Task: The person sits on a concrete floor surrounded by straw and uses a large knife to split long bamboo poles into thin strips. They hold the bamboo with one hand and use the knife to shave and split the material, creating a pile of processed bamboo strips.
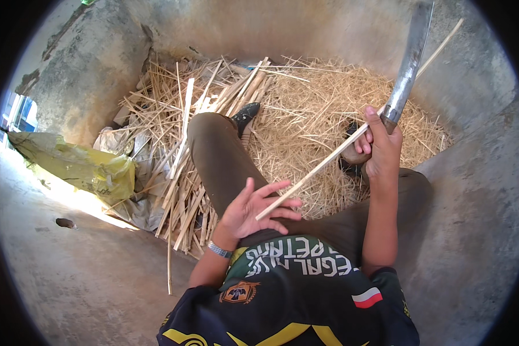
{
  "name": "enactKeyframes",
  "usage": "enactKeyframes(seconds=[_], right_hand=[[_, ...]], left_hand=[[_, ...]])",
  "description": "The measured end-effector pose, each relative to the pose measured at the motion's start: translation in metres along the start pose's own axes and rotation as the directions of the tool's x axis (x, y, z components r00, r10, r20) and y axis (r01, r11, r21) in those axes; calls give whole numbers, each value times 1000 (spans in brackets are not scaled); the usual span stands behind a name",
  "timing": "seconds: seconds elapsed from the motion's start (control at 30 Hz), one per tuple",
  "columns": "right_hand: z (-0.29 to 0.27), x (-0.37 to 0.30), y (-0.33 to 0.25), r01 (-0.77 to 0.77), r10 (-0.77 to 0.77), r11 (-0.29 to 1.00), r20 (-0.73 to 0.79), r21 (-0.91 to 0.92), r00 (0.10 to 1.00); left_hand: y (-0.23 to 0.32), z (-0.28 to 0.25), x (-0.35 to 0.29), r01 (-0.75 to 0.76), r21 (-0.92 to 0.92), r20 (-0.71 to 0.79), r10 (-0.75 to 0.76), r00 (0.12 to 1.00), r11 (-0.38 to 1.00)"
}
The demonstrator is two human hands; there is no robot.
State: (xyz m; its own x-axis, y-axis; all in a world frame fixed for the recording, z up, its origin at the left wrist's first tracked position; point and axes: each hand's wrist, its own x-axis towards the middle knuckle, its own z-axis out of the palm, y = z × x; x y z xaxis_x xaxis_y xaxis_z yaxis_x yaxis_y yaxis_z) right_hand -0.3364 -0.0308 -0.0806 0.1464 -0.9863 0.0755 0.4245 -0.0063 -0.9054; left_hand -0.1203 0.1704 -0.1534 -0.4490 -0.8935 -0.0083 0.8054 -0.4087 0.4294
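My right hand (383,149) is closed around the handle of a machete (408,72), whose long curved blade points up and away to the right. A thin pale strip of wood or bamboo (323,165) passes by the thumb of that hand, slanting from behind the blade down to the left. Its near end lies over the palm side of my left hand (252,212). The left fingers are spread apart and not wrapped around the strip. Whether the right fingers also pinch the strip is hard to make out.
Split strips (190,213) lie heaped beside my bent left leg (216,155). Fine shavings (328,92) cover the floor ahead. A yellow plastic sack (98,179) hangs at the left. Concrete walls (259,29) surround me.
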Motion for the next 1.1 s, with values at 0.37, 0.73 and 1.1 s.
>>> enactKeyframes(seconds=[0.37, 0.73, 1.1], right_hand=[[-1, 33, 24, 96, 16, 844, 204, -528, 979], [-23, 3, 104, 764, -418, 30, 686, -645, 596], [-36, 20, 99, 624, -281, 60, 587, -779, 759]], left_hand=[[-20, -11, 45, 190, 571, -357, 33, 933, 799], [-25, -20, 46, -81, 348, -474, 250, 844, 934], [-26, -19, 50, -19, 356, -508, 210, 835, 934]])
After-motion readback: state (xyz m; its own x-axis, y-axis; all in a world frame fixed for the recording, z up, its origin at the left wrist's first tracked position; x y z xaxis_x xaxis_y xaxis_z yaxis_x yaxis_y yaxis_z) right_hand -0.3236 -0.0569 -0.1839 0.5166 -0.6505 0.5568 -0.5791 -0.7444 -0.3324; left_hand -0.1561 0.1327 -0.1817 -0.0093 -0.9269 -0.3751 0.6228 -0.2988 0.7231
